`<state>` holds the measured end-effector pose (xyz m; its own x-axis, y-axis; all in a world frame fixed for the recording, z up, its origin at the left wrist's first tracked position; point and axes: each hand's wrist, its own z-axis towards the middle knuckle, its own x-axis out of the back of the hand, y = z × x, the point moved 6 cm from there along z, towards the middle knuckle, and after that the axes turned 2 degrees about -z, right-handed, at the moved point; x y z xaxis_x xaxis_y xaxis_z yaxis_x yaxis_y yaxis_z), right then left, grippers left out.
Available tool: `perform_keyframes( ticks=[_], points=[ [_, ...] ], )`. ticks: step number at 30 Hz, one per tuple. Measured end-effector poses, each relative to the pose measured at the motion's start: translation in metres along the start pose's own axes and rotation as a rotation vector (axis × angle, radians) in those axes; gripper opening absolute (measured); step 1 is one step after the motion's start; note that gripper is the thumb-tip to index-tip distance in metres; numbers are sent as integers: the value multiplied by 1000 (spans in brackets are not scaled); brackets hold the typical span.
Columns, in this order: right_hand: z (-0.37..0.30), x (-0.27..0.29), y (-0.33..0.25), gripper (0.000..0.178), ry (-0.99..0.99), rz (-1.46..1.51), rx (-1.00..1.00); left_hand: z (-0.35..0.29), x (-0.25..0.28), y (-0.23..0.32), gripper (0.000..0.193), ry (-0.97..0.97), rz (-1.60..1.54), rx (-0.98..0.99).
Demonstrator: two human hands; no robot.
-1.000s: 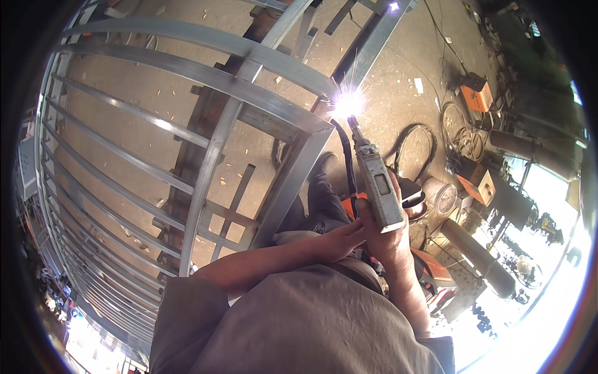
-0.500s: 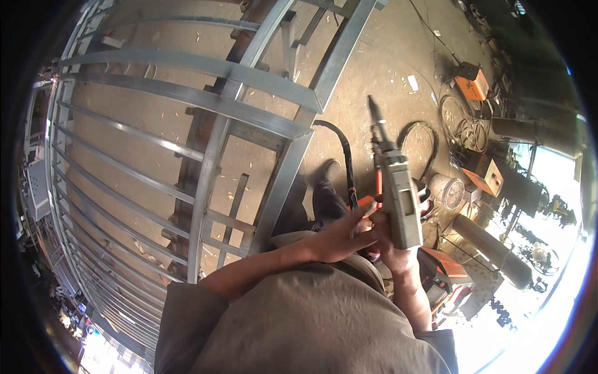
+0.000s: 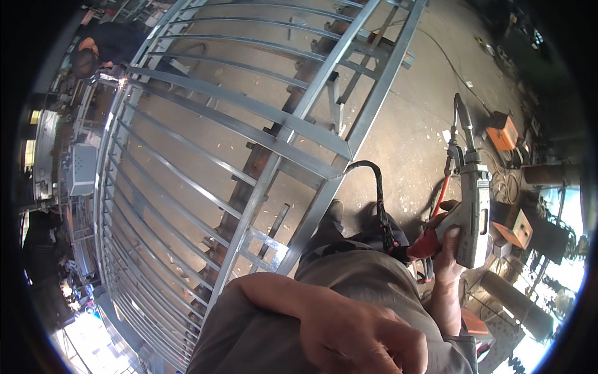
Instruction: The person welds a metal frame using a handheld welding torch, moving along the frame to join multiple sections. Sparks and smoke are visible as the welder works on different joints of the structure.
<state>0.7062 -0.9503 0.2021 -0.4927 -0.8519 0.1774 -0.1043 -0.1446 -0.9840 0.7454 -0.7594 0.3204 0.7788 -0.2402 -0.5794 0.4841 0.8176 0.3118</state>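
Note:
My right hand [image 3: 447,249] is wrapped round a grey handheld welding gun [image 3: 474,218], held out at my right side. The gun's dark nozzle [image 3: 462,115] points away from me, with a thin orange-red tube [image 3: 440,198] running beside it. A black hose [image 3: 379,187] loops from near the steel frame down toward the red part by my right hand. In front of my chest, my left hand [image 3: 361,333] is raised with its fingers curled. Its fingertips lie at the picture's lower edge, so anything in them is hidden.
A large steel frame [image 3: 249,131] of square tubes and thin bars fills the left side. At its far left another person [image 3: 109,50] bends near a bright spark. Orange boxes [image 3: 502,132] and a dark cylinder [image 3: 517,305] stand on the right, with coiled hoses.
My left hand has left the gun and come back to my chest. The gun has swung to the right in my right hand. My view has turned, bringing the other person in.

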Motion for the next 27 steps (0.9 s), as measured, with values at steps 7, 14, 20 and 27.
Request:
perform_keyframes(
  ticks=[7, 14, 20, 27],
  points=[
    [72, 33, 23, 64, -189, 116, -30, 51, 36, -56, 35, 107, 120, -157],
    [188, 78, 40, 54, -598, 56, -96, 68, 123, -102, 29, 196, 573, 3],
    [260, 29, 47, 34, -879, -71, -122, -117, 178, -91, 22, 1592, 1173, 283],
    [293, -102, 73, 27, -1168, -18, -341, -290, 152, -33, 26, 2264, 2184, 344]
  ],
)
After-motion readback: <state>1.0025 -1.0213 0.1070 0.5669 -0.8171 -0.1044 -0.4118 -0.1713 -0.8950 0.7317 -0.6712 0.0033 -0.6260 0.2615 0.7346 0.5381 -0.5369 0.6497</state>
